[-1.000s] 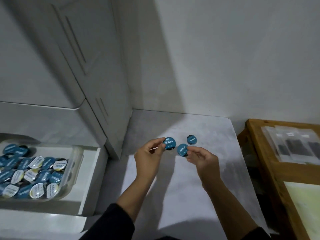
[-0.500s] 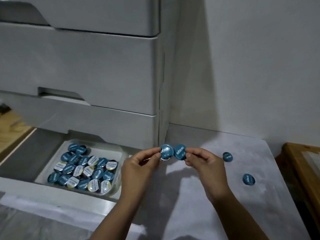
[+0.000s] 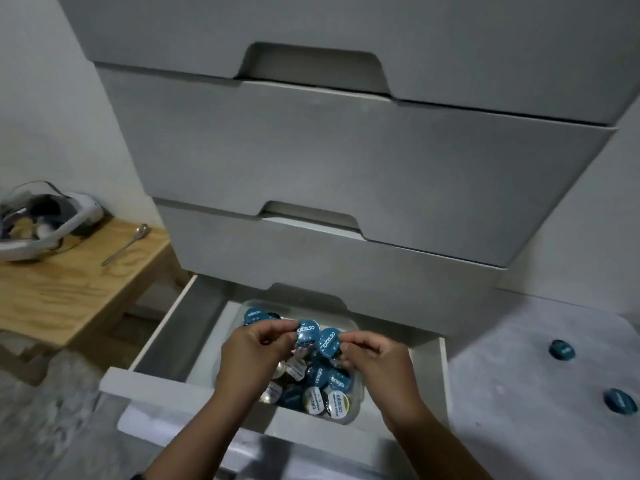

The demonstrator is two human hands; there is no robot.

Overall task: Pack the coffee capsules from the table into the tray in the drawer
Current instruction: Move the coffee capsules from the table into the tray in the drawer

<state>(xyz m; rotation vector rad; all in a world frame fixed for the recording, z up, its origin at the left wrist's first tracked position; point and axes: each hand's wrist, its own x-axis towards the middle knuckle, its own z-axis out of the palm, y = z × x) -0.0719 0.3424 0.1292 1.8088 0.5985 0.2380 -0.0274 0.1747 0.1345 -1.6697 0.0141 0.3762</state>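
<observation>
- Head view: I am looking down into the open bottom drawer (image 3: 166, 344) of a grey drawer unit (image 3: 346, 161); the two drawers above it are sitting closed.
- A clear tray (image 3: 353, 415) is lying inside the drawer, holding a heap of coffee capsules (image 3: 322, 386), some with blue lids and some with white ones, lying tilted and overlapping.
- My left hand (image 3: 251, 355) is hovering above the tray, its grip pinching one blue capsule (image 3: 307, 332) by the rim between thumb and fingertips, lid facing the camera.
- My right hand (image 3: 375, 355) is hovering just beside it, its grip pinching a second blue capsule (image 3: 329, 341) the same way; the two held capsules are sitting side by side, almost touching.
- Both held capsules are hanging over the tray's contents, not lying among them.
- On the grey desk (image 3: 519, 393) at the right, two more blue capsules (image 3: 561, 349) (image 3: 620, 401) are lying well apart from the drawer.
- At the left, a wooden desk (image 3: 69, 289) is carrying a spoon (image 3: 126, 244) and a white headset (image 3: 45, 223).
</observation>
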